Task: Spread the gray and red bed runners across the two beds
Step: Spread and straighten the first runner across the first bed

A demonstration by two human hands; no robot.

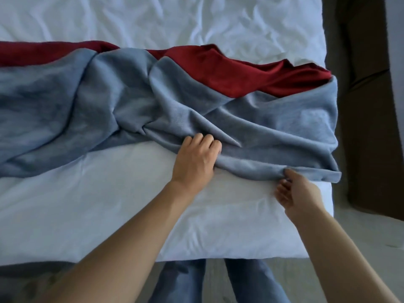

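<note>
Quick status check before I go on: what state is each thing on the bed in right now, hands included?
Gray runner: across the bed, bunched and twisted, not flat.
Red runner: behind the gray one, partly covered by it, rumpled.
White bedding: wrinkled, under both runners.
Left hand: fingers curled over a gray fold.
Right hand: pinches the gray runner's near edge.

The gray runner (175, 101) looks like soft, fuzzy cloth. The red runner (229, 71) is soft too. The white bed sheet (109, 204) is thin, wrinkly cloth.
</note>
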